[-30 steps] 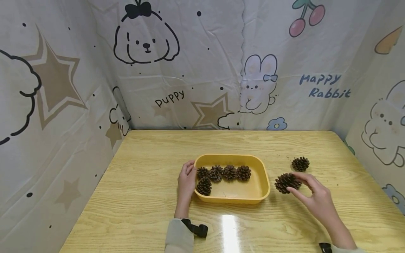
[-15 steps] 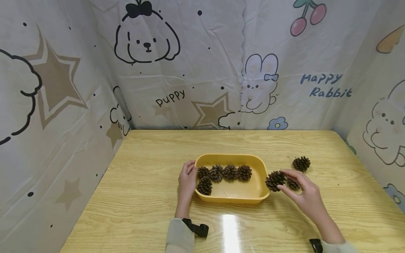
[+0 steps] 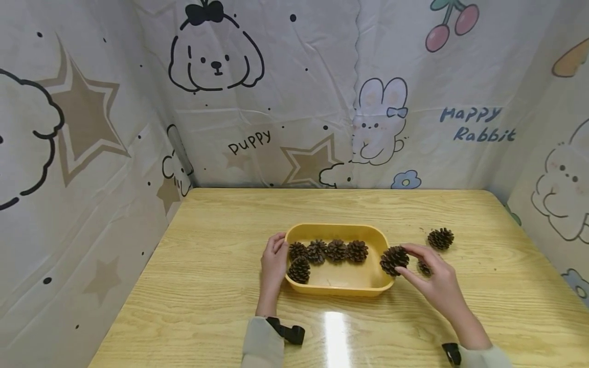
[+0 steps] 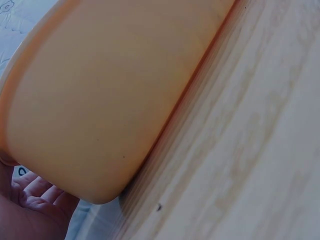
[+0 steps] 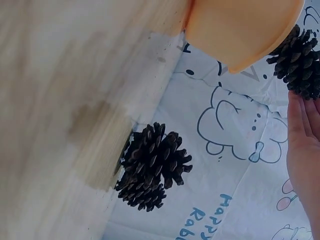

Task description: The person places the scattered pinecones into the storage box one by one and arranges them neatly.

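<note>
Head view: the right hand point(image 3: 434, 281) is pinching a pine cone point(image 3: 393, 260) between thumb and fingers, the grip standing only as wide as the cone. The cone is showing across the right rim of the yellow tub point(image 3: 352, 280); whether it is touching the rim, cannot tell. In the right wrist view it is appearing up beside the rim, well off the desk point(image 3: 207, 286), fingers reaching up to its lower side.

Left hand point(image 3: 274, 260) is holding the tub's left end, thumb at the rim, fingers lying against the outer wall; its grip is closing narrowly on that edge. Left wrist view is showing the tub's wall large, the hand at its lower corner.

Tub is sitting flat and upright on the desk. Five cones are lying inside: four in a row along the back point(image 3: 337, 250), one in front of the row's left end point(image 3: 299, 270). The tub's right part is showing bare floor.

Two more cones are resting on the desk, right of the tub: one farther back point(image 3: 440, 238), the other partly hiding behind the right hand point(image 3: 424, 268). Printed cloth point(image 3: 276, 107) is hanging behind the desk.
</note>
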The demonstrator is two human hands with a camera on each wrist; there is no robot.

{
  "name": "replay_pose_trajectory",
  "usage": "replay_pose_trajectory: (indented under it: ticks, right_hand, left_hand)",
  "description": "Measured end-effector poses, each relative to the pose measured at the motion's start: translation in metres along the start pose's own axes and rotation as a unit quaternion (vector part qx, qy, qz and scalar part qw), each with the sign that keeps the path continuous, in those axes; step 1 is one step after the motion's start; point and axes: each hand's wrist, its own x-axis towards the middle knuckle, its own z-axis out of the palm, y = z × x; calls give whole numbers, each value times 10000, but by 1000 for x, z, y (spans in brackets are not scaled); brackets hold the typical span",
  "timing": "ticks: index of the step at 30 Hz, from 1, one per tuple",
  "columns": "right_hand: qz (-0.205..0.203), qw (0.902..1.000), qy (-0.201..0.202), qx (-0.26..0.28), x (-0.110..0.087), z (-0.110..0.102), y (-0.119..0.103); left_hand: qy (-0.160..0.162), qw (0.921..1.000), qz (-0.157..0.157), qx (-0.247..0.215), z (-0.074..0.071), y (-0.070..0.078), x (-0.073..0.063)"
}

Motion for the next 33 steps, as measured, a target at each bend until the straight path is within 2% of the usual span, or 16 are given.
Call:
replay_pose_trajectory:
  ticks: [3,10,16,27,33]
  right_hand:
    - [45,10000,-42,65,2,2,0]
    - [-318,9993,-132,122,7,13,-1]
    - [-328,9986,-382,155,10,23,-4]
    - [-842,9942,-514,438,21,48,-13]
    - [-841,9921,-828,436,26,59,-19]
  left_hand:
    - [19,10000,-26,-6,0,0,1]
    - [44,10000,-23,-73,-1,2,0]
    - [25,9999,-81,-86,-1,2,0]
    - [22,9999,-80,-67,-2,1,0]
    - [6,9999,-135,-42,0,2,0]
